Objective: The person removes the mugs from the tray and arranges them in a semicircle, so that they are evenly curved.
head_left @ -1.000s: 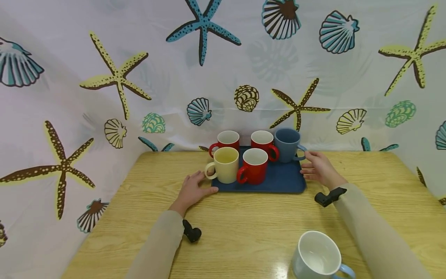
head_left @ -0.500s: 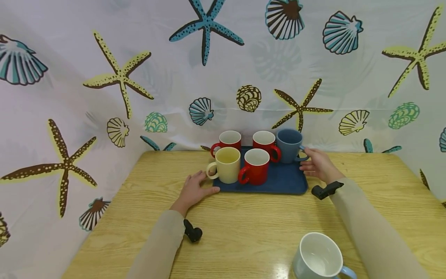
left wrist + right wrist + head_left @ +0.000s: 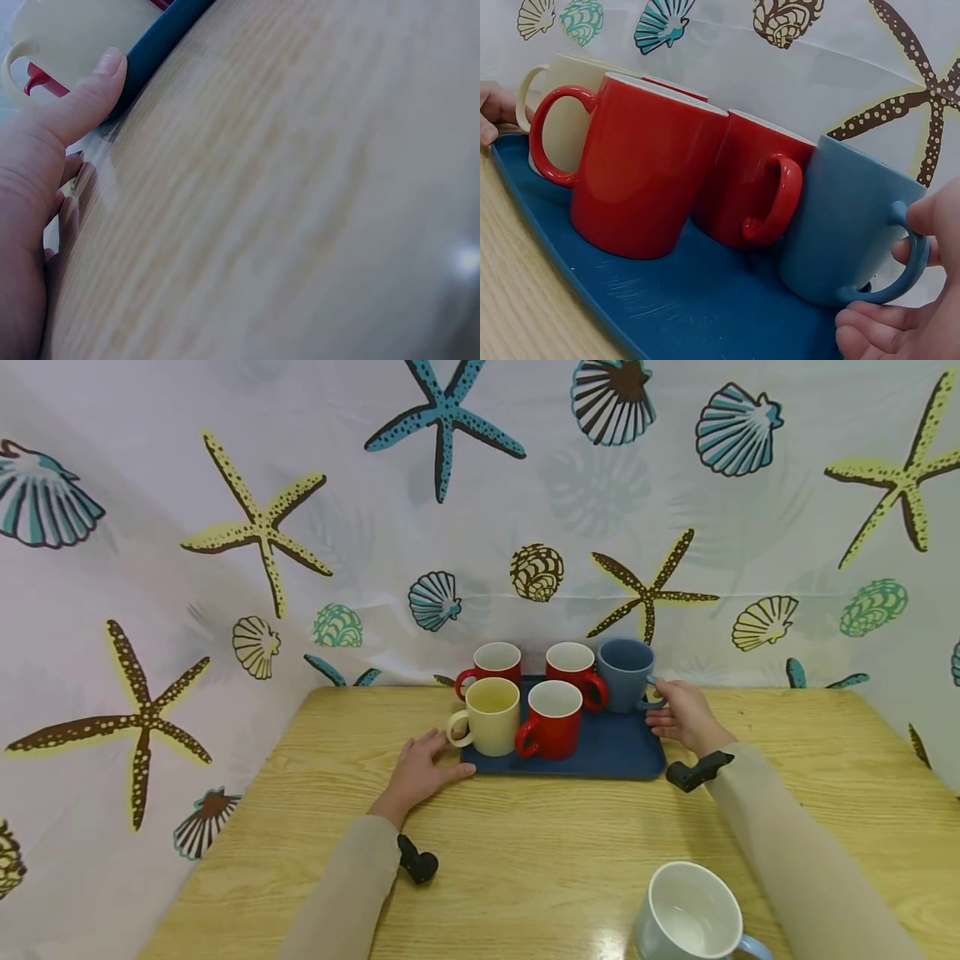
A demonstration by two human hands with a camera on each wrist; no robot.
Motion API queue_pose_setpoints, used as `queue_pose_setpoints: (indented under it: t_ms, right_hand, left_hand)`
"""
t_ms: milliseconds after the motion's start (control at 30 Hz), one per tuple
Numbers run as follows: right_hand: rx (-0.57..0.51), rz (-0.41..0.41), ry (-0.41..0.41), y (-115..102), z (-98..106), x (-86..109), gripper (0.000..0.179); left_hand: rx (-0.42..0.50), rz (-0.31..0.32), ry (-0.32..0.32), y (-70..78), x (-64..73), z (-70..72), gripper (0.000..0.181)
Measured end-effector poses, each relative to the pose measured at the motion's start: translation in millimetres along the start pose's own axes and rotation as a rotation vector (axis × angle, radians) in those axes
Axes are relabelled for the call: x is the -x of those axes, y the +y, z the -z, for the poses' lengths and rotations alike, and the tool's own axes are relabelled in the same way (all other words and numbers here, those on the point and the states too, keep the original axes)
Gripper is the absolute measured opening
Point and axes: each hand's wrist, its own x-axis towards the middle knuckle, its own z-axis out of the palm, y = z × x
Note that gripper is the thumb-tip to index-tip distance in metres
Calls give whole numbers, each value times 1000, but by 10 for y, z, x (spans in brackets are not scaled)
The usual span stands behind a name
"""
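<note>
A dark blue tray (image 3: 615,747) stands against the back wall, carrying several mugs. My right hand (image 3: 686,718) pinches the handle of the blue mug (image 3: 625,675) at the tray's back right; in the right wrist view one finger goes through the handle loop. At the front left corner, my left hand (image 3: 422,770) has its thumb at the tray edge and its relaxed fingers beside the yellow mug (image 3: 493,718). A red mug (image 3: 557,727) with a white inside is at the front middle. Two more stand behind: the left red mug (image 3: 506,667) and the right red mug (image 3: 572,675).
A white mug (image 3: 688,910) with a light blue handle stands near me on the wooden table (image 3: 525,860), left of my right forearm. A curtain (image 3: 480,527) printed with starfish and shells rises along the table's back edge. The tray's front right part shows bare.
The head view has shifted slightly. My right wrist has turned a little to the left, with its fingers still at the blue mug's handle. Left hand, tray and mugs keep their places.
</note>
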Motion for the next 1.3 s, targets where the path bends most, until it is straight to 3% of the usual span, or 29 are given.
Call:
queue_pose_setpoints:
  t_ms: [367,1300]
  right_hand:
    - [92,75,-24,24,63,36,30]
    - [79,149,-108,87,328,471,29]
  left_hand:
    - [7,-3,4,-33,-17,-5,74]
    - [14,-2,5,-20,-17,-27,77]
